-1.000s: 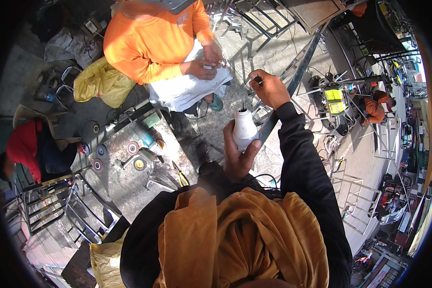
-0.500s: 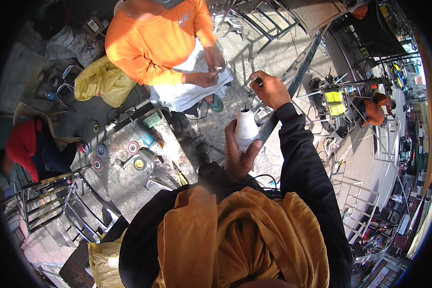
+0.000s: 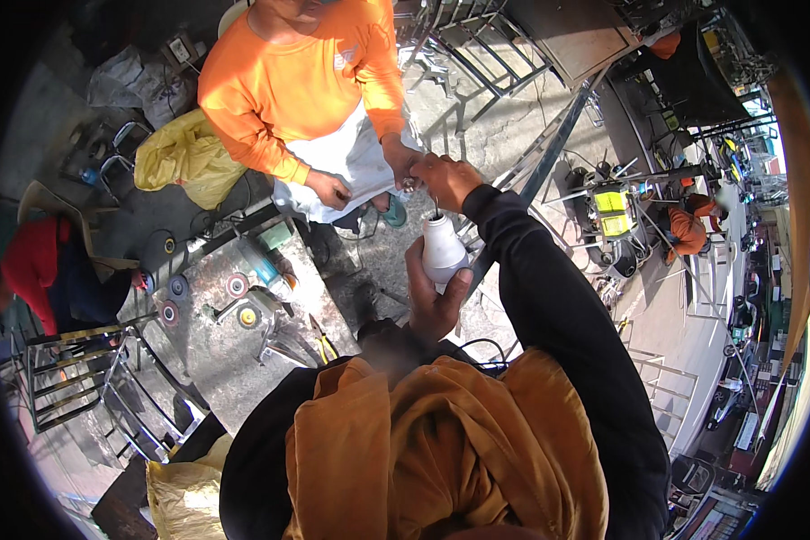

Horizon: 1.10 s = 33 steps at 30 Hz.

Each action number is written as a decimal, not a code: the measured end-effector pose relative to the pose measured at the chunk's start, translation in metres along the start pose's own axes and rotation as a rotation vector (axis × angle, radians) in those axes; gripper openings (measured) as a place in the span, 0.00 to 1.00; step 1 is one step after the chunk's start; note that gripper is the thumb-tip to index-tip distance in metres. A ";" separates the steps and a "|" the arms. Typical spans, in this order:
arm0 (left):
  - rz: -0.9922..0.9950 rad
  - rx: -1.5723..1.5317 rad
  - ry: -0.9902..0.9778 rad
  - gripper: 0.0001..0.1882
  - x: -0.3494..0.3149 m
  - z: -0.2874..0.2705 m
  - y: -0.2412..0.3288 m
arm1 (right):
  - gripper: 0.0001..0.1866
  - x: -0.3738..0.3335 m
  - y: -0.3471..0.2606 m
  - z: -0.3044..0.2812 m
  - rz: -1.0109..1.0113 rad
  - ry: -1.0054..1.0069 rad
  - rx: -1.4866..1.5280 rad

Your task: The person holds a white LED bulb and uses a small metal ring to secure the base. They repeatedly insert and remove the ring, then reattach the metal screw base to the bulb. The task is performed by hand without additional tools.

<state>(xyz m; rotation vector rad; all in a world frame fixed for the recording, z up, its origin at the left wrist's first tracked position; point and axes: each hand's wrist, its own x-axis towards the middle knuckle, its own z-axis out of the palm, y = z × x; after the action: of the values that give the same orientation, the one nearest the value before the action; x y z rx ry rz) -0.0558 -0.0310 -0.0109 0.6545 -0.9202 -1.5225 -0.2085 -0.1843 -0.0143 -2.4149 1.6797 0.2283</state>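
A white light bulb point(image 3: 442, 252) stands base end up in my left hand point(image 3: 434, 306), whose fingers and thumb wrap round its rounded part. A thin dark wire rises from the bulb's open neck. Just above it my right hand point(image 3: 448, 182) has its fingers pinched together, meeting the hand of a co-worker point(image 3: 401, 160). Between these two hands shows a small shiny piece point(image 3: 409, 184); which fingers grip it is hard to tell. The co-worker's other hand point(image 3: 329, 189) rests over a white cloth point(image 3: 333, 155) on their lap.
To the left, a worktable point(image 3: 209, 353) bears a teal power grinder point(image 3: 265, 268), several grinding discs and yellow-handled pliers point(image 3: 322, 342). A long dark metal bar point(image 3: 549, 153) runs diagonally past my right arm. Metal frames point(image 3: 490, 45) stand beyond. Another person in red point(image 3: 34, 270) bends at far left.
My right hand has moved left and down to the co-worker's hand, which has come down toward it. The bulb has shifted slightly left and tilted, still in my left hand.
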 end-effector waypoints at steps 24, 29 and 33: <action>0.130 0.366 0.296 0.35 -0.033 -0.026 0.116 | 0.12 0.018 0.003 -0.052 0.194 -0.093 1.105; 0.283 0.556 0.055 0.38 -0.024 0.018 0.152 | 0.12 -0.088 -0.006 -0.133 -0.423 0.133 2.331; 0.415 0.550 -0.170 0.39 -0.018 0.072 0.169 | 0.15 -0.154 -0.017 -0.168 -0.409 0.353 2.337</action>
<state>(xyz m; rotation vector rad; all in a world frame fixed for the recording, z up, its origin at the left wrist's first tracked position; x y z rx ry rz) -0.0210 -0.0010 0.1677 0.6703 -1.5267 -0.9627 -0.2432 -0.0793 0.1862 -0.6877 0.3537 -1.3615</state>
